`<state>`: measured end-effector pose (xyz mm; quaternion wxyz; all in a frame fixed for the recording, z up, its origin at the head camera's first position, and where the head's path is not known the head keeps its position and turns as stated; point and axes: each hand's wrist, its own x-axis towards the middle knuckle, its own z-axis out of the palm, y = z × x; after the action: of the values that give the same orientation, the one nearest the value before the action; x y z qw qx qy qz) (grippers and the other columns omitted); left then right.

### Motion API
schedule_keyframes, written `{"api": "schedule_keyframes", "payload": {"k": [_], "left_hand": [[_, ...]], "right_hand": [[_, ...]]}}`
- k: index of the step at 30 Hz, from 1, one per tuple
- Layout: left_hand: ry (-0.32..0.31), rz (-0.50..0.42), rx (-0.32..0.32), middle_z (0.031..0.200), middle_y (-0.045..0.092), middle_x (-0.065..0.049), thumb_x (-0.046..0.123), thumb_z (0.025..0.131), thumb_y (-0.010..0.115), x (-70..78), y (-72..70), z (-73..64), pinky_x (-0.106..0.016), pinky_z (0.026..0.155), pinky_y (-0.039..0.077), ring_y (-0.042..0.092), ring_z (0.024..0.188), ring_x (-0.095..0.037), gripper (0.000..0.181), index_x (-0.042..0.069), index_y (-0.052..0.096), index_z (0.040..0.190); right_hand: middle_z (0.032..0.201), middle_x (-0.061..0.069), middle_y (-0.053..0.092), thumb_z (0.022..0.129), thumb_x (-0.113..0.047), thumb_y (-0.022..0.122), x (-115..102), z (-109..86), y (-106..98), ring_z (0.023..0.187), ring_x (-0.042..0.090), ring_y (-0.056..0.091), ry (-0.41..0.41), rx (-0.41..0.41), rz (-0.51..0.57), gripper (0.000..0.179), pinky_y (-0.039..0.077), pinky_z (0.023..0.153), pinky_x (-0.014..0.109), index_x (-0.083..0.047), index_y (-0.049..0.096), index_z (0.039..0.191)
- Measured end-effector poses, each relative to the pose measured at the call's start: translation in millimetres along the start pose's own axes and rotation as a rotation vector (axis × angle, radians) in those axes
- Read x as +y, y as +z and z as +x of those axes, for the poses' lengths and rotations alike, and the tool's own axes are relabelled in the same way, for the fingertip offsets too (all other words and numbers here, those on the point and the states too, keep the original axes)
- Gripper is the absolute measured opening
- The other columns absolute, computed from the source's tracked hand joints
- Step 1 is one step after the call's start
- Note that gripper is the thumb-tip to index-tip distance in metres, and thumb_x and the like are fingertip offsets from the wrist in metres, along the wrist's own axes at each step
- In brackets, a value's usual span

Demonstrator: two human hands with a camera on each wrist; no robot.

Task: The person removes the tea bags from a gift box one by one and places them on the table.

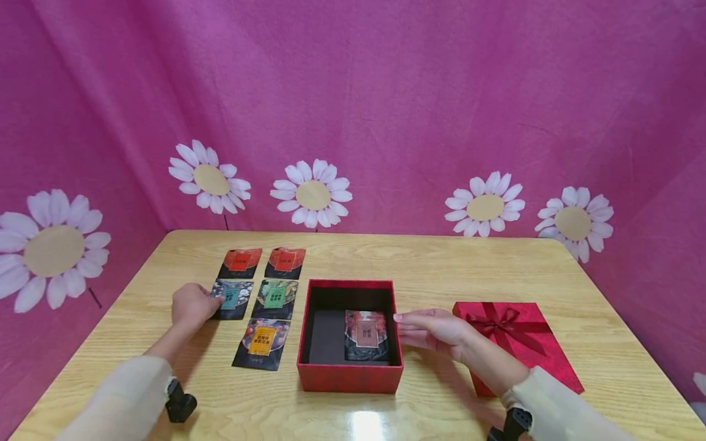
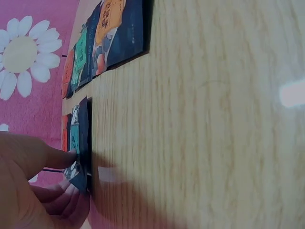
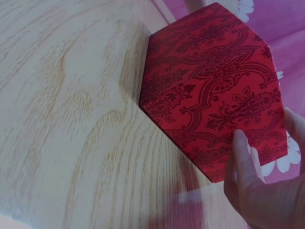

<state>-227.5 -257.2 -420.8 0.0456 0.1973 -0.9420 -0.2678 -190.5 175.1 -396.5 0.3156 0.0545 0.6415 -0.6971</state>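
Observation:
At the left of the table, my left hand [image 1: 193, 303] pinches the edge of a packet with a teal label [image 1: 231, 298]. In the left wrist view, the thumb lies on the front of this teal-label packet [image 2: 83, 143] and the fingers are behind it; its near edge is tipped up. A red patterned box [image 1: 349, 378] stands lidless in the middle, with a packet with a pinkish label [image 1: 366, 335] lying on the right of its dark floor. My right hand [image 1: 436, 331] rests its fingers, fairly straight, against the box's right wall [image 3: 214, 90], thumb near the rim.
Two red-label packets [image 1: 240, 263] lie at the back left. Nearer are a green-label packet [image 1: 274, 298] and an orange-label packet [image 1: 261, 344]. The red box lid [image 1: 529, 349], with a dark red bow [image 1: 501, 324], lies right of the box, partly behind the right forearm.

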Motion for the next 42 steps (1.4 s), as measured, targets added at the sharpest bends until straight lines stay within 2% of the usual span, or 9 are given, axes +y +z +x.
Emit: {"api": "schedule_keyframes", "payload": {"k": [8,18,26,37,42], "left_hand": [[-0.034,0.027,-0.038,0.079,0.066,-0.022,0.018,0.082,0.07,4.7,1.1,2.5,-0.029,0.053,0.042,0.054,0.068,-0.024,0.028,-0.009,0.066,0.084],[-0.025,-0.002,-0.013,0.077,0.067,-0.021,0.017,0.08,0.069,2.8,4.1,6.8,-0.031,0.054,0.046,0.059,0.069,-0.026,0.025,-0.008,0.067,0.081],[-0.037,-0.015,0.009,0.08,0.068,-0.023,0.017,0.081,0.068,3.7,5.9,8.3,-0.033,0.057,0.047,0.06,0.073,-0.029,0.026,-0.009,0.067,0.082],[-0.06,-0.022,0.02,0.08,0.066,-0.023,0.018,0.081,0.069,3.9,6.7,10.2,-0.034,0.059,0.047,0.058,0.073,-0.029,0.027,-0.009,0.066,0.082],[-0.034,-0.004,0.018,0.077,0.065,-0.022,0.02,0.081,0.069,3.8,2.6,14.1,-0.029,0.054,0.042,0.056,0.07,-0.027,0.029,-0.009,0.065,0.08]], "right_hand": [[0.103,0.005,0.073,0.091,-0.023,0.065,2,0.7,-1,0.095,0.015,0.071,0.006,-0.013,0.019,0.058,0.055,0.092,0.03,0.013,0.047,0.132],[0.11,0.008,0.073,0.095,-0.022,0.058,0,0.0,0,0.099,0.017,0.071,0.021,0.004,-0.006,0.05,0.054,0.094,0.032,0.009,0.049,0.133],[0.112,0.01,0.072,0.096,-0.021,0.058,0,-0.5,0,0.098,0.017,0.071,0.012,0.003,0.006,0.054,0.054,0.093,0.032,0.012,0.043,0.136],[0.105,0.006,0.073,0.09,-0.024,0.067,3,0.2,-2,0.095,0.015,0.071,-0.013,-0.028,0.009,0.059,0.055,0.093,0.032,0.013,0.046,0.131],[0.102,0.005,0.074,0.089,-0.024,0.069,3,0.9,-2,0.094,0.014,0.071,-0.038,-0.053,0.011,0.055,0.055,0.092,0.032,0.012,0.051,0.125]]}}
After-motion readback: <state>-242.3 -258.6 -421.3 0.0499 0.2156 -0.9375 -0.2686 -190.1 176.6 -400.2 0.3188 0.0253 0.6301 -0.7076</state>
